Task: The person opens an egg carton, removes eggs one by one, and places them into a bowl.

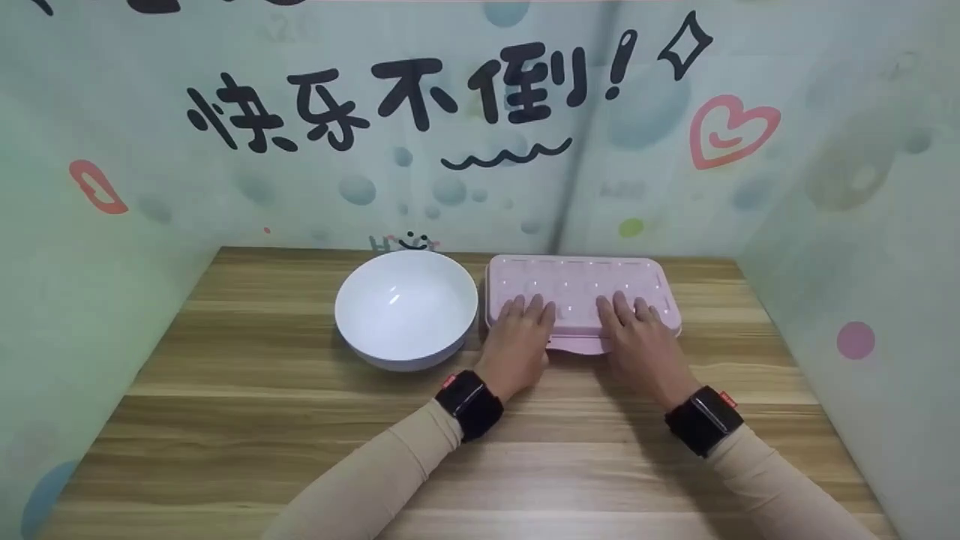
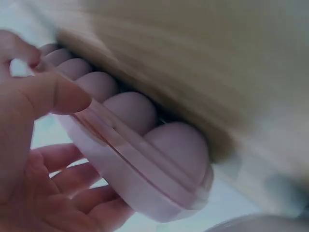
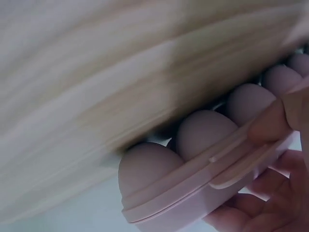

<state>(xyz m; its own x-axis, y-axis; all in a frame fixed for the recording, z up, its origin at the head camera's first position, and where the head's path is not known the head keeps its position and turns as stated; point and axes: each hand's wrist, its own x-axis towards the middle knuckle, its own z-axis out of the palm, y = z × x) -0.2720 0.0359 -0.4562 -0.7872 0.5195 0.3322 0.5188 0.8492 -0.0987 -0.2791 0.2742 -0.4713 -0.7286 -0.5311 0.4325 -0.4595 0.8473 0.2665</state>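
1. The step in hand appears to be the handling of the pink box (image 1: 576, 321) at its front rim (image 1: 577, 339) with both hands; whether the lid (image 1: 574, 289) is being pressed down or worked loose, one moment cannot settle.
2. The next move seems to call for even effort from both sides: thumbs and fingers acting together, so the box neither twists nor slides. Uneven force could rock it on its rounded cups (image 2: 131, 112).
3. The left hand (image 1: 519, 345) is clamped on the box's left front part, fingers over the lid and thumb (image 2: 63, 94) on the front rim.
4. The right hand (image 1: 646, 351) mirrors it at the right front part, with its own thumb near the front tab (image 1: 581, 346), which shows between the hands.
5. The box lies right of centre by the far edge of the surface (image 1: 262, 420), directly under both hands' fingers, its lid down.
6. The white bowl (image 1: 406, 307) stands just beside the box, toward the surface's left edge.
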